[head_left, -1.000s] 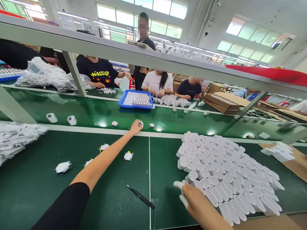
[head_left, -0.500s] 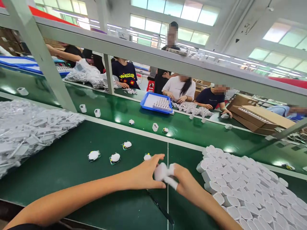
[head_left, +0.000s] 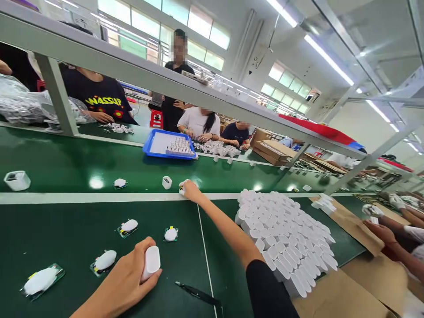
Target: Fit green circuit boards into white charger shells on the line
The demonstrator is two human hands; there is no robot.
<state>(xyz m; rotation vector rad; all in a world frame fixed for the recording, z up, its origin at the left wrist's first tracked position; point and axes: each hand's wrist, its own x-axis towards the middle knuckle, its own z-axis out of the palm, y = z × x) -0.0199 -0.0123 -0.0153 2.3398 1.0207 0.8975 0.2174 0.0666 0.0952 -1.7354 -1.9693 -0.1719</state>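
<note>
My left hand (head_left: 134,269) is wrapped round a white plastic housing (head_left: 153,260), its rounded closed end facing up. At the edge of the green belt, my outstretched right hand (head_left: 191,191) pinches a small circuit board (head_left: 181,189), mostly covered by the fingers. Around my left hand lie more circuit boards with white domed tops: one circuit board (head_left: 171,234) to its right, another (head_left: 127,227) beyond it, and a third (head_left: 104,261) beside the wrist. Black tweezers (head_left: 198,293) rest on the green bench between my arms.
Many white housings (head_left: 281,234) stand packed together at right. On the belt sit an open white housing (head_left: 167,182), another housing (head_left: 17,180) and a circuit board (head_left: 120,183). A blue tray (head_left: 155,152) lies beyond. A metal rail (head_left: 139,73) crosses above; co-workers sit opposite and at right.
My hands have parted: the left keeps the white housing and has moved left, while the right has reached forward to the circuit board on the belt. The view has swung right.
</note>
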